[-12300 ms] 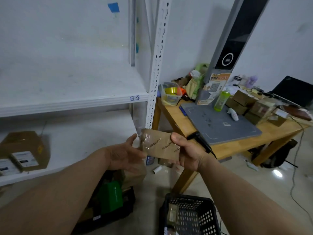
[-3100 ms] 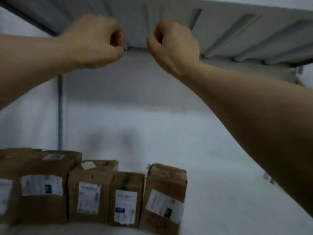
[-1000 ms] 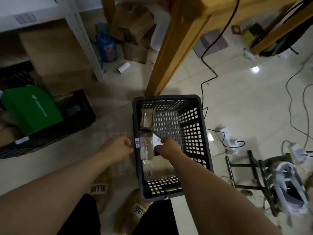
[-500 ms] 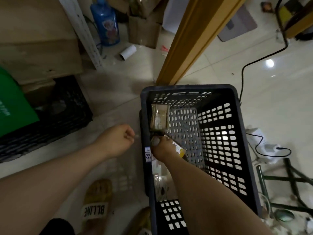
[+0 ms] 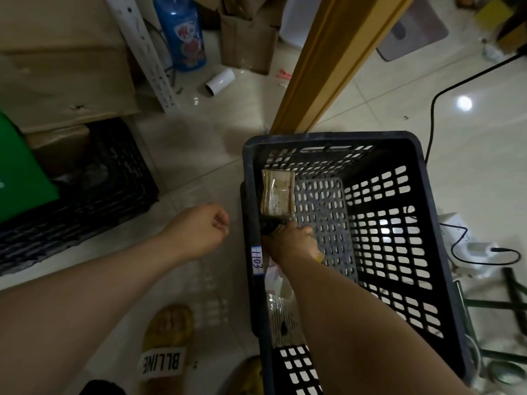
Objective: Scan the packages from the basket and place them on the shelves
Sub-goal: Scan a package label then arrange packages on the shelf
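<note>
Basket: dark, perforated plastic, standing on the tiled floor at the right, its far end against a wooden table leg; a small white label sits on its left rim.
Brown package: taped, lying in the far left corner of the basket against the left wall.
Right hand: reaching down inside the basket along the left wall, fingers curled downward.
Package and grip: the brown package lies just beyond the right hand's knuckles, with something dark showing between them. I cannot tell whether the fingers hold anything.
Clear-wrapped packages: on the basket floor at the near left, partly hidden under the right forearm.
Left hand: curled into a fist with nothing visible in it, over the floor just left of the basket and apart from it.
Black crate: at the far left, with a green box in it.
Shelf upright: white, with a blue bottle and a white roll on the floor to its right.
Sandal: at the near edge, left of the basket.
</note>
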Demonstrator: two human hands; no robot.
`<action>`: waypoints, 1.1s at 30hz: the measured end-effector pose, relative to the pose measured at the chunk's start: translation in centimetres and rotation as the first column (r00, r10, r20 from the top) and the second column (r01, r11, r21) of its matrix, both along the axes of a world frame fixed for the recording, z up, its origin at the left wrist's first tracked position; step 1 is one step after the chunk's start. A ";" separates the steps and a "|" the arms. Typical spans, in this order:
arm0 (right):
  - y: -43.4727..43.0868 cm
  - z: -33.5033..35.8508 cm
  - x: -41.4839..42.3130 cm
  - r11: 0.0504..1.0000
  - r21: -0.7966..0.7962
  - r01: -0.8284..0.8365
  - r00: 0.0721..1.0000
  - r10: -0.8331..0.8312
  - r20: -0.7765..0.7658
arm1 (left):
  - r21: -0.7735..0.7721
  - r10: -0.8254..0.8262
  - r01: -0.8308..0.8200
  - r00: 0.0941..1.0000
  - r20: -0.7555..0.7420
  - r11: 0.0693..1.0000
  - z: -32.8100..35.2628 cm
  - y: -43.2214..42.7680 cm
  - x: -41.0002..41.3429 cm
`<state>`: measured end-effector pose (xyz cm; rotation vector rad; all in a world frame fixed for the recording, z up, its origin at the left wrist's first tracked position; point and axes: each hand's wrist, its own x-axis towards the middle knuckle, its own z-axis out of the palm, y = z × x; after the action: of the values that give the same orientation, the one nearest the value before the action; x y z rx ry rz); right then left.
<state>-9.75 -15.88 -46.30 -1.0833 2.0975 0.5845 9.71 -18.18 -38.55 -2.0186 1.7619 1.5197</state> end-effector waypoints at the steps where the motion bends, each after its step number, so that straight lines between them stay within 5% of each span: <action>1: -0.1 -0.2 -0.2 0.999 -0.013 0.042 0.999 -0.042 0.029 | -0.006 -0.007 0.007 1.000 0.004 1.000 -0.1 -0.2 -0.1; 8: 1.4 2.5 -2.5 0.947 0.018 0.322 0.920 -0.317 0.231 | 0.017 -0.007 0.007 1.000 -0.005 1.000 2.4 0.5 -0.5; 15: 3.8 16.4 -6.5 0.745 0.072 0.663 0.559 -0.557 0.615 | 0.133 0.028 -0.023 0.999 -0.034 0.991 12.4 1.7 -1.3; 19: 2.5 27.0 -8.1 0.721 0.195 0.665 0.391 -0.558 0.731 | 0.231 0.074 -0.057 0.995 -0.063 0.971 22.3 1.0 -1.4; 22: 0.3 35.3 -7.6 0.743 0.197 0.640 0.363 -0.518 0.775 | 0.252 0.172 -0.140 0.979 -0.110 0.958 30.9 0.2 -0.7; 27: -3.3 48.7 -4.4 0.772 0.174 0.611 0.254 -0.399 0.881 | 0.392 0.427 -0.296 0.850 -0.308 0.871 45.2 0.4 2.8; 33: -5.7 61.4 2.6 0.841 0.200 0.502 0.070 -0.270 0.960 | 0.445 0.519 -0.329 0.743 -0.422 0.833 56.3 0.3 9.3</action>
<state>-7.16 -21.61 15.08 -0.5644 1.0812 -0.5746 18.96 -17.88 17.72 -2.0323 1.0143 2.5297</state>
